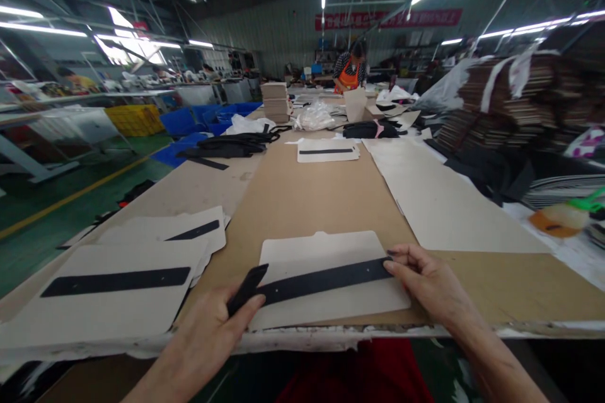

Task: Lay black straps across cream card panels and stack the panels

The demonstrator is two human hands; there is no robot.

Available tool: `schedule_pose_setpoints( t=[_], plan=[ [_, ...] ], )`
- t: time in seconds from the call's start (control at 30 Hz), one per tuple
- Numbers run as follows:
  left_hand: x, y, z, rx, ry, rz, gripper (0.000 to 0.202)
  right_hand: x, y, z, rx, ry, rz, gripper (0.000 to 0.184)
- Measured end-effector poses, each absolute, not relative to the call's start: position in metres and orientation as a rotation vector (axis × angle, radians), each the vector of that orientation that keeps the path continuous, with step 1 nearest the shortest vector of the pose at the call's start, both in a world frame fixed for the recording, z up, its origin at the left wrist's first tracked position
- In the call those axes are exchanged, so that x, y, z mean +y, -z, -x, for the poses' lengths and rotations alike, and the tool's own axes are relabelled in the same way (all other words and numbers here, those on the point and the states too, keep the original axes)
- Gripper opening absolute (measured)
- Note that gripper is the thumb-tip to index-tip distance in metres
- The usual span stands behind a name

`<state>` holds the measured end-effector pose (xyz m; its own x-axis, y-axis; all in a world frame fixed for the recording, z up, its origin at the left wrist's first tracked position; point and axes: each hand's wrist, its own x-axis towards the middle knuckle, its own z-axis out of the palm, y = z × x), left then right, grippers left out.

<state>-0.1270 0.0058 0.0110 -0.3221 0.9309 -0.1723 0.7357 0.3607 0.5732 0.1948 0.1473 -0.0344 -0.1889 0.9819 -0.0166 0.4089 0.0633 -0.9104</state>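
Observation:
A black strip (326,281) stretches at a slight slant over a cream board (326,250) with rounded corners and a small tab on its far edge. My left hand (224,315) pinches the strip's left end between thumb and fingers. More black strip material (249,286) sticks up from the same hand. At the other end, my right hand (425,280) grips the strip's right tip with thumb and fingertips, near the board's right edge. Whether the strip touches the board along its length, I cannot tell.
Cream boards with black strips (116,281) lie piled at the left. Another such board (327,151) sits further up the brown table. A large pale sheet (454,201) covers the right side. Black strips (231,145) are heaped at the far left. A person in an orange apron (350,72) stands beyond.

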Motion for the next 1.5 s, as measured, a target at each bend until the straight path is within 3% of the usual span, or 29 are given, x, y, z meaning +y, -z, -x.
schedule_pose_setpoints(
  t=[0.13, 1.03, 1.27, 1.5],
  plan=[
    [0.019, -0.007, 0.122, 2.252, -0.505, -1.617, 0.036, 0.159, 0.045, -0.185, -1.775, -0.996, 1.501, 0.037],
    [0.03, 0.018, 0.12, 2.278, -0.384, -1.85, 0.031, 0.162, 0.06, -0.175, -1.893, -0.674, 1.649, 0.03],
    [0.029, 0.011, 0.114, 2.248, -0.414, -1.81, 0.028, 0.156, 0.066, -0.175, -2.089, -0.405, 1.568, 0.022],
    [0.004, -0.005, 0.108, 2.032, -0.401, -1.83, 0.049, 0.158, 0.078, -0.182, -2.178, -0.33, 1.532, 0.025]
  ],
)
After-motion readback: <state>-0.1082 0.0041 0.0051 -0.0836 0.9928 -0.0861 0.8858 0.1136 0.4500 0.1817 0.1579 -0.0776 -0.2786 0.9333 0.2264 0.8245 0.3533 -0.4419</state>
